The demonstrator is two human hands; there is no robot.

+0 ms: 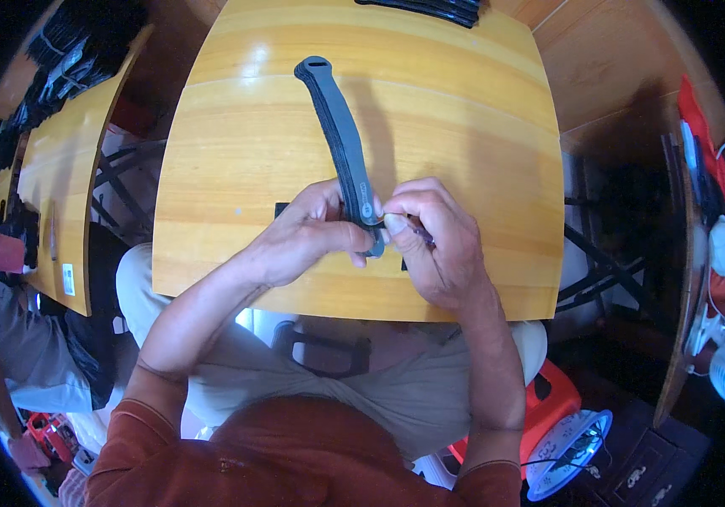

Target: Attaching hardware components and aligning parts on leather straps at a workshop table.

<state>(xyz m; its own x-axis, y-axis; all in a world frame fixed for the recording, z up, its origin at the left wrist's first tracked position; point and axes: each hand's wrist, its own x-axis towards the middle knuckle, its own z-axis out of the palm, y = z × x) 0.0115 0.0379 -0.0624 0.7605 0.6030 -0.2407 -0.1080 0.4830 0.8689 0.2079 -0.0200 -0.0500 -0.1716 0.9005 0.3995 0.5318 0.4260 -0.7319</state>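
Note:
A stack of dark grey straps (341, 127), their ends rounded and the top one slotted, rises from my hands toward the far side of the table. My left hand (307, 232) is closed around the stack near its lower end, thumb across the front. Right beside it, my right hand (440, 232) pinches a thin yellowish strand (382, 218) against the stack's edge; its kind is too small to tell. Something small and purplish (423, 237) shows at the right fingers. Under my hands, black pieces (281, 208) lie on the table, mostly hidden.
The wooden table (464, 127) spreads before me, with black straps (430, 8) at its far edge. A second table (58, 186) on the left bears dark bundles (67, 51); another person's leg (50, 355) is beside it. A red stool (540, 406) and a basin (569, 456) stand low right.

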